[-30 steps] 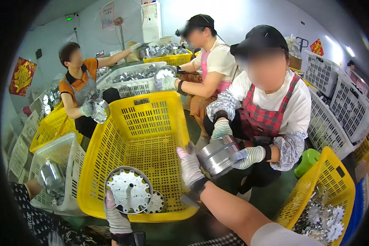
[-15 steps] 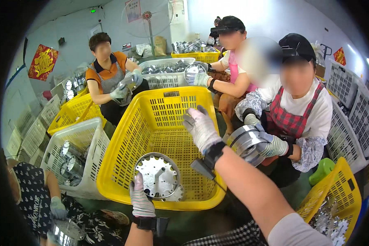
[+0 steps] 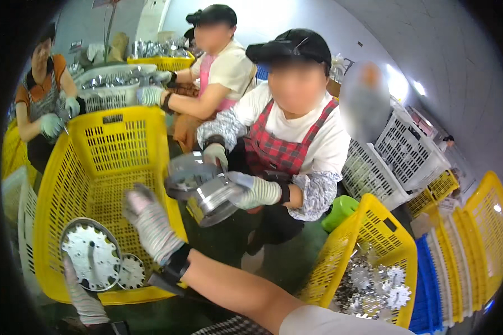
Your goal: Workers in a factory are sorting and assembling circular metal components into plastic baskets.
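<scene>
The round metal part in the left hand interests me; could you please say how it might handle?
The round metal part is probably stiff, since it looks metallic throughout. Its circular outline suggests it could roll on edge. Its shiny surface may be slippery.

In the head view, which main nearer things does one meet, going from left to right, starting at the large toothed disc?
Large toothed disc → wearer's right hand → shiny metal rings → yellow basket with small metal pieces → stacked blue, white and yellow baskets
</scene>
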Tool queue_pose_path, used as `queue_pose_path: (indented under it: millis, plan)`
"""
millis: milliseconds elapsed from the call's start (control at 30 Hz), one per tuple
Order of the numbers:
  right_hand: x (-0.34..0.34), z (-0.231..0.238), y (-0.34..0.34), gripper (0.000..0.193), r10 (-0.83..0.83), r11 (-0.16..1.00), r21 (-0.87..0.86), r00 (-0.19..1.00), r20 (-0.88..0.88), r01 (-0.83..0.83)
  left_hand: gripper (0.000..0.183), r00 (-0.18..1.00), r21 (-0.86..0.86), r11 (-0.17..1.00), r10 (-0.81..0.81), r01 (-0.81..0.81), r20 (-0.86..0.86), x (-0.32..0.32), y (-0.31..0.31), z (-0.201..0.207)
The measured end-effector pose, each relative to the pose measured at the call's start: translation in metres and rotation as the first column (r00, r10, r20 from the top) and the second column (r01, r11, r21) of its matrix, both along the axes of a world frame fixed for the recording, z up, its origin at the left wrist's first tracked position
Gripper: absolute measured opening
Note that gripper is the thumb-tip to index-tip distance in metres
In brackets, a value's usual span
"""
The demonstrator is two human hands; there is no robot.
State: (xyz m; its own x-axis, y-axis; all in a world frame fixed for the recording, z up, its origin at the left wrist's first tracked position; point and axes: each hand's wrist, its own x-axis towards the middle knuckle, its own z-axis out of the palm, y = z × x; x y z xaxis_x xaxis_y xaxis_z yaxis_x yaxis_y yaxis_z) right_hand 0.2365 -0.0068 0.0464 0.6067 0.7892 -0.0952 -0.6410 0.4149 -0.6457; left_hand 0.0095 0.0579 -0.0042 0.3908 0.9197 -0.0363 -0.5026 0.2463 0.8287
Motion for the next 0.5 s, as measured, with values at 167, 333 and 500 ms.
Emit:
queue_pose_path:
  millis: [167, 333, 500]
  plan:
    - [-0.041, -0.012, -0.024, 0.057, 0.082, 0.993, -0.121, 0.722, 0.687, 0.003, 0.056, 0.997, 0.008, 0.998, -0.066, 0.067, -0.048, 0.027, -0.020, 0.032]
    - [-0.063, -0.026, -0.015, 0.048, -0.021, 0.999, 0.012, 0.307, 0.952, 0.030, 0.058, 0.972, 0.001, 0.973, -0.232, 0.232, -0.027, 0.025, -0.020, 0.017]
    - [-0.072, -0.016, -0.012, 0.040, 0.138, 0.988, 0.000, 0.864, 0.485, -0.157, 0.059, 0.966, -0.072, 0.965, -0.247, 0.253, 0.076, 0.023, -0.041, 0.028]
